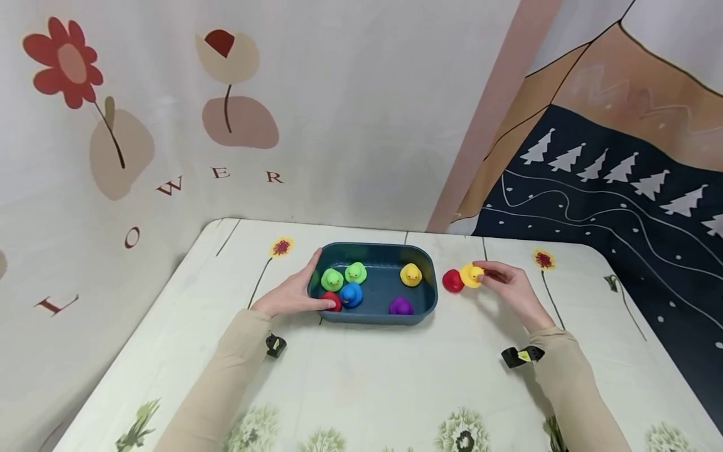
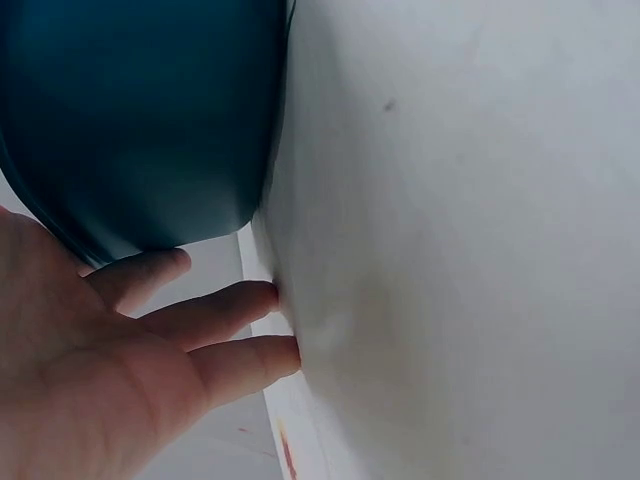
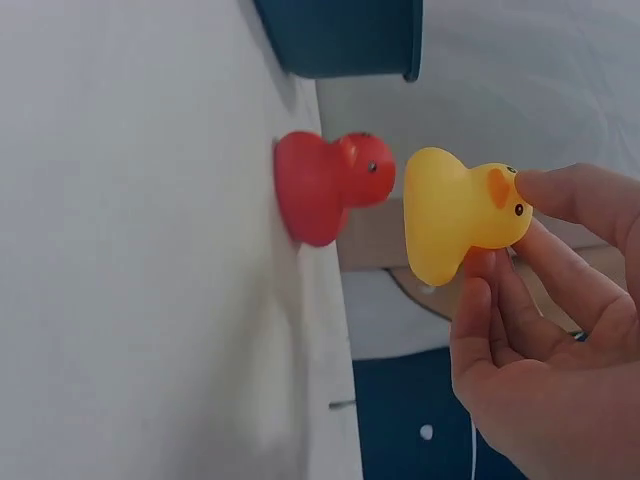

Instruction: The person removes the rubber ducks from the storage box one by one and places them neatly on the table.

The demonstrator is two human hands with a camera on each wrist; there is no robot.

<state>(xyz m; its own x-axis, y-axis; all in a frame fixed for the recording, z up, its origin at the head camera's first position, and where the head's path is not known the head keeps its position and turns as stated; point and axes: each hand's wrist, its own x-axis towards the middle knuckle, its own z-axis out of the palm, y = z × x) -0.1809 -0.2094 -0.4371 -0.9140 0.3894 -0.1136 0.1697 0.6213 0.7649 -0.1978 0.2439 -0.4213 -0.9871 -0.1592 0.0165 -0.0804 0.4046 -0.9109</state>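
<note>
A dark blue tray point(image 1: 375, 317) stands on the table with several small rubber ducks in it. My left hand point(image 1: 294, 292) holds the tray's left end, its thumb over the near rim by a red duck point(image 1: 333, 300). In the left wrist view, a finger touches the tray's outer wall point(image 2: 150, 130) while other fingers reach the tabletop. My right hand point(image 1: 508, 285) pinches a yellow rubber duck point(image 3: 440, 215) by its head, raised off the table. Close by stands another red duck point(image 3: 310, 185), upright on the table just right of the tray.
Inside the tray are two green ducks point(image 1: 356, 272), a blue duck point(image 1: 352, 295), another yellow duck point(image 1: 410, 275) and a purple duck point(image 1: 401, 306). A white flowered cloth point(image 1: 361, 383) covers the table. Printed curtains point(image 1: 350, 125) hang behind it.
</note>
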